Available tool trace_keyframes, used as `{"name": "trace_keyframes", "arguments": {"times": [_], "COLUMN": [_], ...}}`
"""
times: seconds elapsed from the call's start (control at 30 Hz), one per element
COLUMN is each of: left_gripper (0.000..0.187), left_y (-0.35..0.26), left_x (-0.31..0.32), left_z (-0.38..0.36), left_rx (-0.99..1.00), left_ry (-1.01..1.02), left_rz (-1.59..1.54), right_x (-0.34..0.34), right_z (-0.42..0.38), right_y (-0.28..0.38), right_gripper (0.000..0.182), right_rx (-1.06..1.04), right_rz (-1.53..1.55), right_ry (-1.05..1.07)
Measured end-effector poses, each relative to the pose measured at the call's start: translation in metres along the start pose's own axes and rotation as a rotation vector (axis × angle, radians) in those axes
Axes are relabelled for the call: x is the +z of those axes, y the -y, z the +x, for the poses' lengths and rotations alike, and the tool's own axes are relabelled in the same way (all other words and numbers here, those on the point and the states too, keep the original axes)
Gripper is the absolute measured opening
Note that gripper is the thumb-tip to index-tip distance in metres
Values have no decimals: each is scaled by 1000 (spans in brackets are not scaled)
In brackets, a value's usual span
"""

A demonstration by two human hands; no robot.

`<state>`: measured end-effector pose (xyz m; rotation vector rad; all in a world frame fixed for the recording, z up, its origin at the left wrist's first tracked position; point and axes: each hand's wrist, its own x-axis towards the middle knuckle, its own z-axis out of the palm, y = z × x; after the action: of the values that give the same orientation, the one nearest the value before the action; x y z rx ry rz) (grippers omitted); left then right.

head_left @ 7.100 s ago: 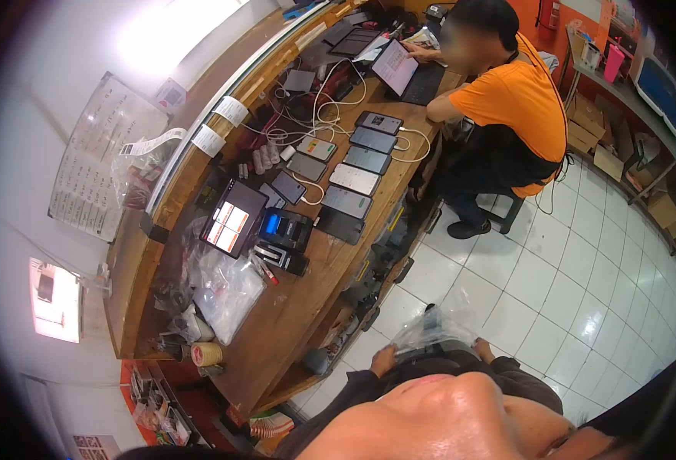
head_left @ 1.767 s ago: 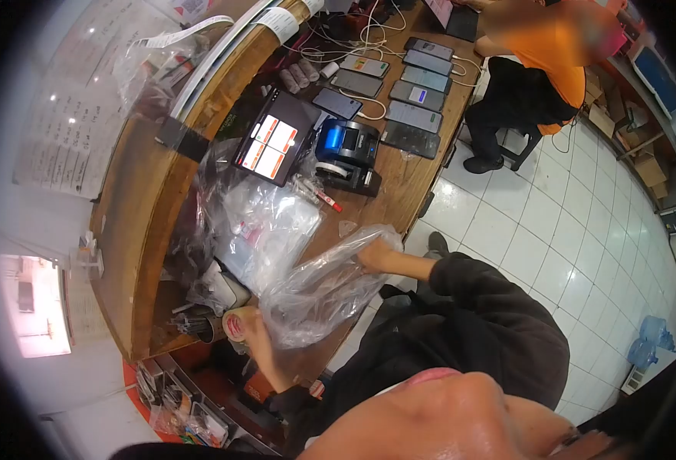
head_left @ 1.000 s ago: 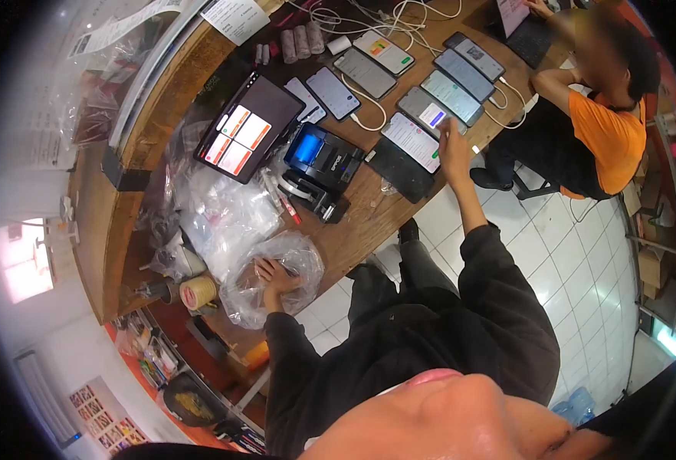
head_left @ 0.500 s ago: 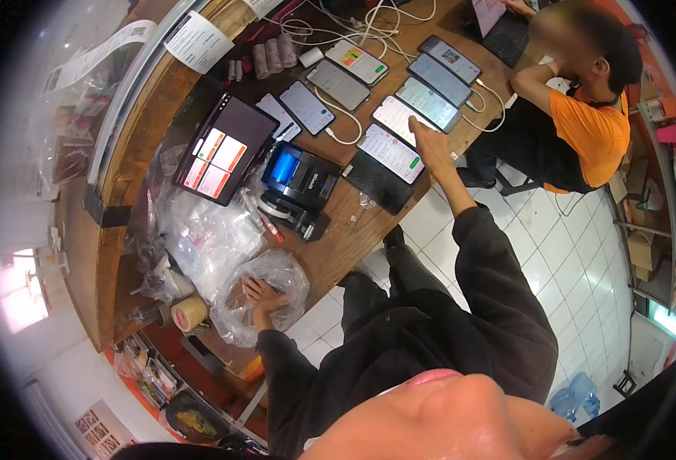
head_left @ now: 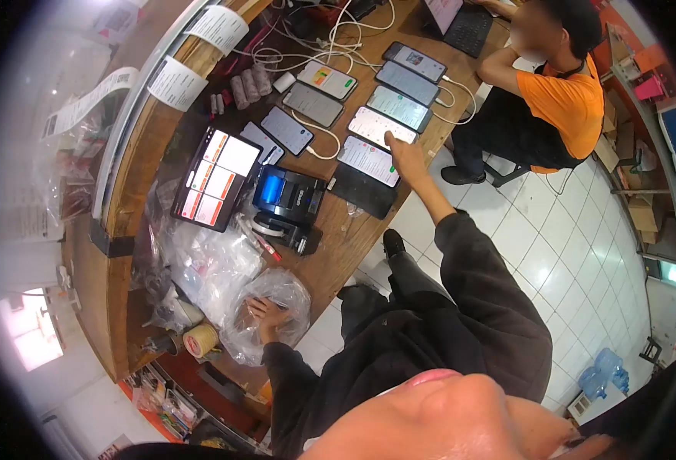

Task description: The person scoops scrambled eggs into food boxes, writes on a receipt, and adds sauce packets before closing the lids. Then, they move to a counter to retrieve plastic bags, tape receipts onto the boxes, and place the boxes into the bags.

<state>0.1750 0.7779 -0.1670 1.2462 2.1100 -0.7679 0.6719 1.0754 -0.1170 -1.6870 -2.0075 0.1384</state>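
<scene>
My left hand (head_left: 267, 314) lies in a clear plastic bag (head_left: 296, 295) at the table's front edge, its fingers spread flat. My right hand (head_left: 407, 161) reaches over the table's right side. One digit is stretched out onto the lit screen of a smartphone (head_left: 370, 124); the other fingers are partly hidden. Just below it lies another lit smartphone (head_left: 369, 159), beside a flat black panel (head_left: 361, 192). Above is a phone with a pale green screen (head_left: 399, 107). Left of these sit a black label printer (head_left: 288, 195) and a tablet (head_left: 217, 180) showing white and orange tiles.
More phones (head_left: 313, 103) lie in rows with white charging cables (head_left: 346, 50). Crumpled clear plastic (head_left: 215, 257), a tape roll (head_left: 200, 340) and a red pen (head_left: 267, 247) are at the left. A person in an orange shirt (head_left: 556, 107) sits at a laptop (head_left: 468, 31).
The view has shifted slightly. More tiles now fill the tablet's screen. My right hand stays at the same phone, and my left hand remains in the plastic bag.
</scene>
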Motion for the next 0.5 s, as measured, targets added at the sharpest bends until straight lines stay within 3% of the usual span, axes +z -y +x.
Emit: {"name": "trace_keyframes", "arguments": {"times": [0.13,0.2,0.23,0.27,0.33,0.37,0.5], "left_gripper": [119,118,118,117,116,116,114], "left_y": [0,2,0,0,0,1,3], "left_x": [-2,-2,-3,-4,-5,-8,-21], "left_z": [2,5,7,9,14,17,26], "left_rx": [-9,-21,-26,-34,-49,-60,-87], "left_ry": [33,51,69,83,126,155,253], "left_rz": [70,118,142,170,241,288,473], "right_x": [-15,-8,1,4,11,26,77], "right_z": [-25,-37,-43,-46,-51,-56,-68], "right_y": [6,3,-5,-10,-19,-26,-49], "right_gripper": [17,18,29,29,48,69,87], "right_rx": [174,507,616,618,763,785,919], "right_rz": [177,546,598,597,411,488,543], "right_ry": [-50,-377,-468,-479,-550,-507,-431]}}
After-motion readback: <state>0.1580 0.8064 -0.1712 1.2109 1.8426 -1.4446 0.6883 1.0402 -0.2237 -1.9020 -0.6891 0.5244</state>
